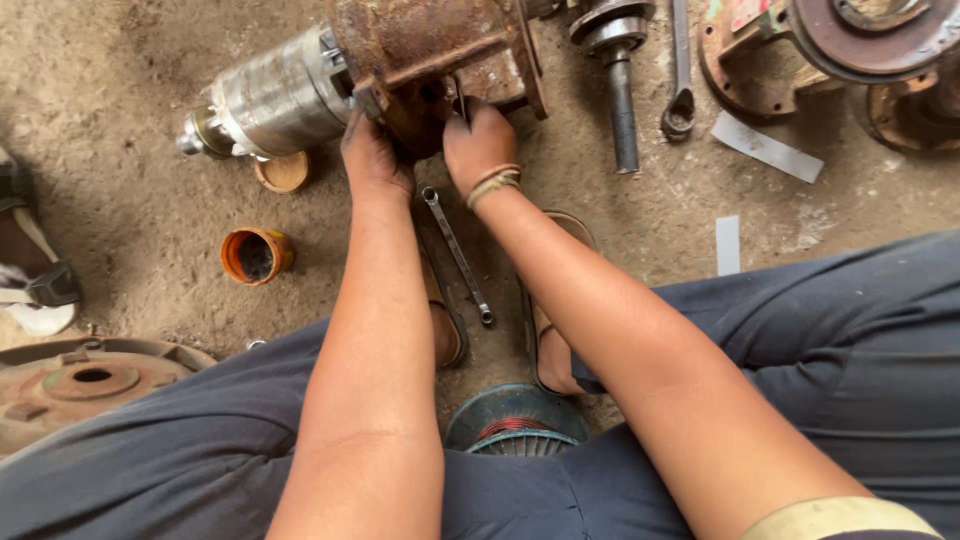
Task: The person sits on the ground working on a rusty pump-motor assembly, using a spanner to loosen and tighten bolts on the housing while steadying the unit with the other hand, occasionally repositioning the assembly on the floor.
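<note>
— Where is the rusty housing (440,45)?

— At the top edge of the dirt floor (130,210), joined to a grey metal cylinder (280,95) on its left.

— And the hands?

— The left hand (375,155) is curled on the housing's lower edge; the right hand (478,140) is closed around a thin tool there.

— Any open room?

— A spanner (457,255) lies between the forearms, an orange cup (256,256) left, a shaft (622,95) right.

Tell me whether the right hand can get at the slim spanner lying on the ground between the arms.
Probably yes. The slim spanner lies bare on the dirt just below the right hand, nothing covering it; that hand is busy on the rusty housing now.
</note>
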A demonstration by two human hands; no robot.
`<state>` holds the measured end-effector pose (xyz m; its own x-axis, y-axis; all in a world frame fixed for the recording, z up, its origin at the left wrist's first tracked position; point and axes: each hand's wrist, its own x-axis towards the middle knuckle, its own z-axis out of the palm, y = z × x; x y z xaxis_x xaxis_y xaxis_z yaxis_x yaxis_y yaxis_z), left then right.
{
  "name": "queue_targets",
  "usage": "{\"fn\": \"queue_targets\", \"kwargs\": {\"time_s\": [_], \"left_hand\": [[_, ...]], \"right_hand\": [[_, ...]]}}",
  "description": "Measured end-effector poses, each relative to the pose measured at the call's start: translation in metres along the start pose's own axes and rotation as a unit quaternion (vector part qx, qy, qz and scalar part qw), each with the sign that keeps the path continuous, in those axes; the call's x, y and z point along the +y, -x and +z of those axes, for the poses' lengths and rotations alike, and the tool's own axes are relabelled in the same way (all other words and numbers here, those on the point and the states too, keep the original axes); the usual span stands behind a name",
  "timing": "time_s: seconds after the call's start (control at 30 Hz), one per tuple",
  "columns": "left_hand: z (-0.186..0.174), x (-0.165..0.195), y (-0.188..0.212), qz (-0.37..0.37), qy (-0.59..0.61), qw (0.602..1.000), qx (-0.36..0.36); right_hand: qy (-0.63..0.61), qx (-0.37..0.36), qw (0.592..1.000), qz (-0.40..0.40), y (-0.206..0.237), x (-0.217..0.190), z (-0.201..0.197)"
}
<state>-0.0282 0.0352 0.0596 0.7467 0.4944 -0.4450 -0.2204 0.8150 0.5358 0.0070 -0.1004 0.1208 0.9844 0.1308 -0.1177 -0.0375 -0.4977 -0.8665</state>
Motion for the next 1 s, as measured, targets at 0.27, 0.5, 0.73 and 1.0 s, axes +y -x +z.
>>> {"fn": "queue_targets", "kwargs": {"time_s": [0.27, 0.5, 0.73, 1.0], "left_hand": [[-0.001, -0.002, 0.002, 0.005, -0.021, 1.0, 0.007], [0.006, -0.002, 0.006, 0.006, -0.016, 1.0, 0.0], [0.006, -0.008, -0.001, 0.005, 0.01, 0.998, 0.055], [0.007, -0.008, -0.002, 0.007, -0.02, 1.0, 0.015]], "right_hand": [[0.08, -0.032, 0.98, -0.18, 0.0, 0.055, 0.014], [0.123, -0.055, 0.97, -0.201, -0.013, 0.055, 0.003], [0.218, -0.101, 0.957, -0.161, -0.015, 0.029, 0.0], [-0.096, -0.219, 0.957, 0.166, -0.037, -0.043, -0.017]]}}
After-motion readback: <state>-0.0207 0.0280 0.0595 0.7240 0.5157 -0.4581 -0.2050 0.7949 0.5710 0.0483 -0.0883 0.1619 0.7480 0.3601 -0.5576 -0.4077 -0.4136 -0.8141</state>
